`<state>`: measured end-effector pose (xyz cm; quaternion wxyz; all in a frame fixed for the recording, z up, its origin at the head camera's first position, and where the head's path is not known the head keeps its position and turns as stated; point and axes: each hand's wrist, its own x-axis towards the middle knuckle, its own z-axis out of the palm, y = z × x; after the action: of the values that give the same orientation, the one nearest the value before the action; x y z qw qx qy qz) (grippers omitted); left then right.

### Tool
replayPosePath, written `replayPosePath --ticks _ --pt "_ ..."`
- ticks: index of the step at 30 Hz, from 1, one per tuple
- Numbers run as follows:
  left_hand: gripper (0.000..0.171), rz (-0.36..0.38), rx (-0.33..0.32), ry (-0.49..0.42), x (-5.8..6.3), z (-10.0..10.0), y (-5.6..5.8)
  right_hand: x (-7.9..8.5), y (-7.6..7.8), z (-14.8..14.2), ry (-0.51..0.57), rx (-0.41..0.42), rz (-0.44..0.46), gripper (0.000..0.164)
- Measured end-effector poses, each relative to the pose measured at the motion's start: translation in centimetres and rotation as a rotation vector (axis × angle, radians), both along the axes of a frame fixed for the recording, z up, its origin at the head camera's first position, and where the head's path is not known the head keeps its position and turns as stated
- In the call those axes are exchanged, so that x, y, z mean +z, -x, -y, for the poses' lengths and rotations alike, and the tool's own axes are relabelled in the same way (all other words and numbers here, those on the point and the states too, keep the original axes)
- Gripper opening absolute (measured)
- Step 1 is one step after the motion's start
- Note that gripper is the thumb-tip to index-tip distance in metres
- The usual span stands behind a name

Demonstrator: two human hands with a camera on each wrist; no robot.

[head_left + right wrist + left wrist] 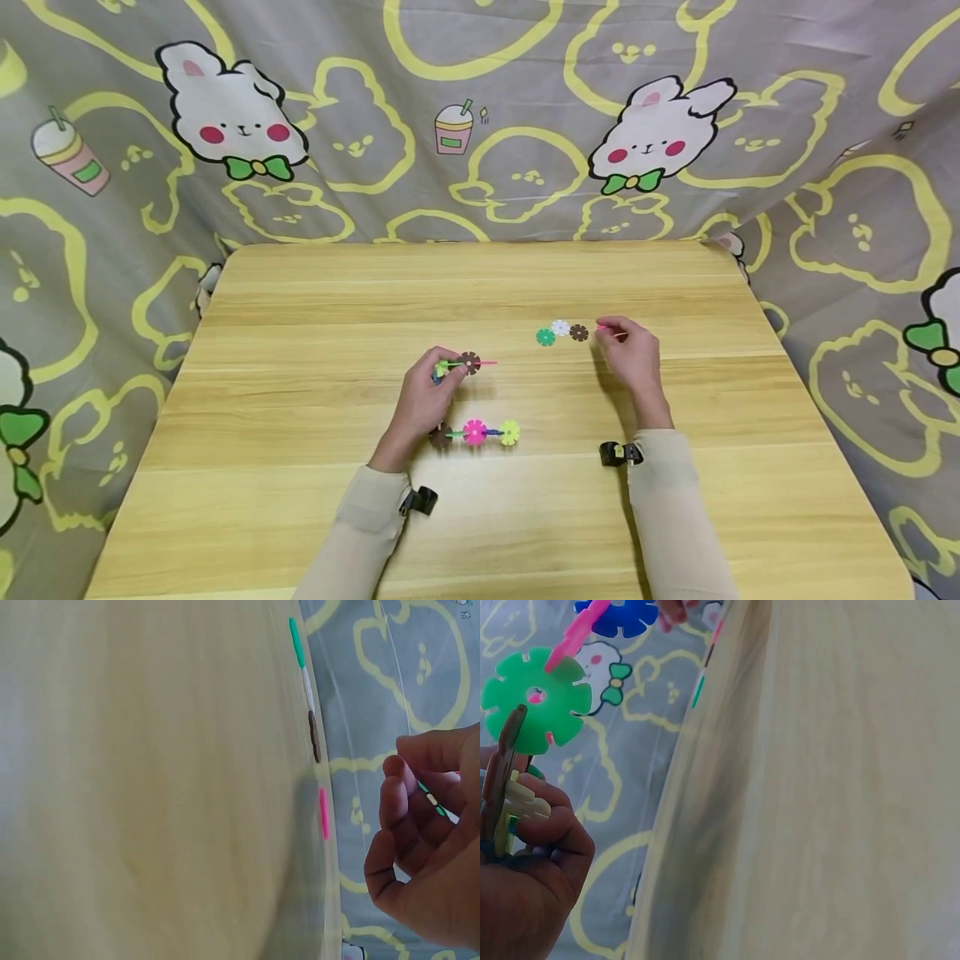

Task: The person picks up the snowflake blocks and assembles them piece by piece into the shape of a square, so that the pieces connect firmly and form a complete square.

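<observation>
My left hand (429, 392) grips a build of slotted plastic discs. A brown disc (468, 363) with an edge-on pink piece projects from its fingertips. Nearer my body runs a linked row with a pink disc (475, 432) and a yellow disc (510, 432). In the left wrist view its green disc (536, 712) and blue disc (626, 619) appear above the tabletop; the join inside the hand is hidden. My right hand (632, 354), fingers loosely bent with nothing visible in them, hovers over a loose pink disc (324, 814), which lies flat on the table.
Left of the right hand lie a loose green disc (545, 337), white disc (560, 327) and brown disc (579, 332), close together on the wooden table (300, 517). A patterned curtain (360, 200) hangs behind and at both sides. Each wrist wears a small black camera.
</observation>
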<state>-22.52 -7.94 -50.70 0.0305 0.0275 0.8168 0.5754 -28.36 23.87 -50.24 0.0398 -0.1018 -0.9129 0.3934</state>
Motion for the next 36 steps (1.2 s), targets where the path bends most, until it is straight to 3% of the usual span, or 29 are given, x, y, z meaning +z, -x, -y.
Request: replayPosePath --ticks 6,16,25,36 --pt "0.018 0.013 -0.001 -0.004 -0.1 0.0 -0.1 -0.4 0.7 -0.9 -0.009 0.025 0.146 0.037" --pt "0.017 0.001 -0.004 -0.004 -0.1 0.0 -0.1 -0.5 1.5 -1.7 -0.126 0.128 0.257 0.056" --pt "0.020 0.007 -0.002 0.003 -0.2 0.0 -0.2 -0.8 1.9 -1.8 -0.207 0.148 0.291 0.049" --pt "0.017 -0.004 -0.012 -0.009 -0.2 0.0 -0.1 -0.6 1.6 -2.0 -0.149 0.109 0.305 0.041"
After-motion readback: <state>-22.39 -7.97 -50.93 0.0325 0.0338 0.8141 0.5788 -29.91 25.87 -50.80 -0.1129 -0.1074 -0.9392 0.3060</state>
